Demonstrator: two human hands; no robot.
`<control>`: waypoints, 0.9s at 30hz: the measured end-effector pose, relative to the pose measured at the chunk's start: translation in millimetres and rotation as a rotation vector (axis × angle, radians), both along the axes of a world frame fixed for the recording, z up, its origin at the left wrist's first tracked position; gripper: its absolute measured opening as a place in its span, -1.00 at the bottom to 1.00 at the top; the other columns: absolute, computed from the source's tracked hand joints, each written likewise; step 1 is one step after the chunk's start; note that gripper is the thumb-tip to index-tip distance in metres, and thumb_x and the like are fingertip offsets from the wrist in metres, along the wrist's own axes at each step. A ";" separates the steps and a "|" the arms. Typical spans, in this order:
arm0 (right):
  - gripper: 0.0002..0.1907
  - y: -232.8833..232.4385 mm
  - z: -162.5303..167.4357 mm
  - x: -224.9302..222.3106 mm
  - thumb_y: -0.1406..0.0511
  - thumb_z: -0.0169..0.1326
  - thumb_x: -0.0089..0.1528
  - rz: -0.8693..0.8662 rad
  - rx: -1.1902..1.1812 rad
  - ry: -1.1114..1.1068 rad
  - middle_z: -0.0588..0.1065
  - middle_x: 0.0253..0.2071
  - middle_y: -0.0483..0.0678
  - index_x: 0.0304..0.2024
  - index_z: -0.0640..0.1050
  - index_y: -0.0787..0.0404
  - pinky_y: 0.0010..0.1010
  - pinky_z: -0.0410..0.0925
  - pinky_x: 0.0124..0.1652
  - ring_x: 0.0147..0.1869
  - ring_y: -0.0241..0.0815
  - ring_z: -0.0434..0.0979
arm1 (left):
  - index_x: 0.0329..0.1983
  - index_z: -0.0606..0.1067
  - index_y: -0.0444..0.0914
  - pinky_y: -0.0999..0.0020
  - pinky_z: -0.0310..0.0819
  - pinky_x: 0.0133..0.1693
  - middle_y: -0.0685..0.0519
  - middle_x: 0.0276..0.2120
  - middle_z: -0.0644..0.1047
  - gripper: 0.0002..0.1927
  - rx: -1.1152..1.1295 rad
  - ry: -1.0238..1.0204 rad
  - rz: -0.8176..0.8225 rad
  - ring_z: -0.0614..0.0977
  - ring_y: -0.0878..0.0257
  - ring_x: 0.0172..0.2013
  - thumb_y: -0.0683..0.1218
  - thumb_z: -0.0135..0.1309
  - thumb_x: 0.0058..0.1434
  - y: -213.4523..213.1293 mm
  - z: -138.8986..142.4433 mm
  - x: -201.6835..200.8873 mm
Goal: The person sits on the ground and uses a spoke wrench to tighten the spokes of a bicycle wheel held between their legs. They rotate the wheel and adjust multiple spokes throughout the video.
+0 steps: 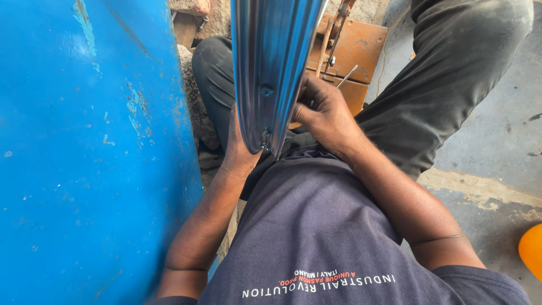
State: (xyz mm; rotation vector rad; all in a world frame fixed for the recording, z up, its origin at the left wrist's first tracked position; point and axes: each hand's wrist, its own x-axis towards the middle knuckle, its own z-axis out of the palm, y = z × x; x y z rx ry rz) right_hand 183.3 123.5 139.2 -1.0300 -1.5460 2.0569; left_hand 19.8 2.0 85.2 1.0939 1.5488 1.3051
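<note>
A shiny metal wheel rim (271, 62) stands upright in front of my chest, its edge toward me, with small spoke nipples showing along its channel. My left hand (237, 149) is under and behind the rim's lower left side, mostly hidden by it. My right hand (324, 113) is pressed against the rim's right side with the fingers curled at its edge. Thin metal spokes (345, 76) stick out just beyond the right hand. Whether the fingers pinch a spoke cannot be seen.
A large blue painted panel (90, 152) fills the left. A rusty orange metal box (355, 51) lies past the rim, between my knees in dark trousers (451, 79). Grey concrete floor (497, 147) is at the right, with an orange object (532, 251) at the edge.
</note>
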 end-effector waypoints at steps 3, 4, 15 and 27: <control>-0.85 -0.5 1.2 0.7 0.39 0.09 0.38 -0.168 -0.237 0.023 0.57 -0.16 -0.02 -0.01 0.53 0.30 -0.47 0.56 -0.15 -0.17 -0.30 0.60 | 0.37 0.20 -0.24 0.18 0.62 0.23 -0.02 0.11 0.47 -0.25 0.003 -0.042 -0.008 0.59 0.23 0.15 -0.02 0.35 0.25 2.0 4.6 -0.9; -0.84 0.9 1.2 0.9 0.39 0.10 0.37 -0.168 -0.138 -0.024 0.58 -0.17 -0.02 -0.01 0.53 0.30 -0.47 0.56 -0.15 -0.17 -0.30 0.60 | 0.35 0.23 -0.25 0.18 0.63 0.22 -0.02 0.10 0.47 -0.29 0.011 -0.046 -0.019 0.59 0.22 0.15 -0.03 0.35 0.26 2.9 7.1 -1.0; -0.72 -8.3 5.0 2.5 0.30 0.12 0.33 -0.183 -0.141 -0.088 0.63 -0.14 0.03 0.05 0.53 0.32 -0.39 0.62 -0.03 -0.07 -0.22 0.69 | 0.03 0.54 -0.31 0.36 0.69 -0.29 -0.01 -0.25 0.61 -0.67 -0.325 -0.545 0.059 0.69 0.27 -0.28 -0.04 0.23 0.28 26.8 14.6 -8.4; -0.77 -2.5 4.2 3.5 0.34 0.17 0.30 -0.092 -0.114 -0.088 0.61 -0.12 0.02 -0.02 0.53 0.30 -0.38 0.63 0.02 -0.03 -0.23 0.67 | 0.03 0.54 -0.26 0.38 0.74 -0.29 0.01 -0.26 0.59 -0.64 -0.442 -0.423 0.008 0.70 0.31 -0.25 -0.02 0.27 0.22 27.3 -1.8 -9.0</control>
